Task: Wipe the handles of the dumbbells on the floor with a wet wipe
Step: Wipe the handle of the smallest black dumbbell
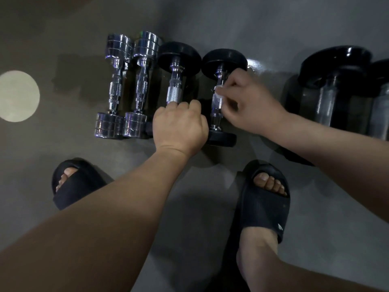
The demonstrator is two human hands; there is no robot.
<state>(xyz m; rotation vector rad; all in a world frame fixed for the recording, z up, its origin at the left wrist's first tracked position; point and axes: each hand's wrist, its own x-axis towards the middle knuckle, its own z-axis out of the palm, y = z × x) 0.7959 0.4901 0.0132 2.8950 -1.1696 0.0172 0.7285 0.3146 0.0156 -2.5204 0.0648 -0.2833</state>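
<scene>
Here the right hand (248,102) pinches a small white wet wipe (219,93) against the knurled handle (216,104) of a black-ended dumbbell (224,61), its fingers curled towards the bar. Just beside it, the left hand (181,125) is closed over the near end of the neighbouring dumbbell (175,89), apparently steadying it. Beyond the left hand lie two chrome dumbbells (117,85), close together on the grey floor (210,22). Out past the right hand are larger black dumbbells (336,91). Below both hands, the person's feet in black slippers (263,207) sit near the weights. The risk, I judge, is that the dumbbell being wiped rolls, since only the wiping hand is on it. It could then trap fingers against its neighbour or roll toward the toes. The wipe also looks small and may bunch up, leaving part of the knurling untouched.
</scene>
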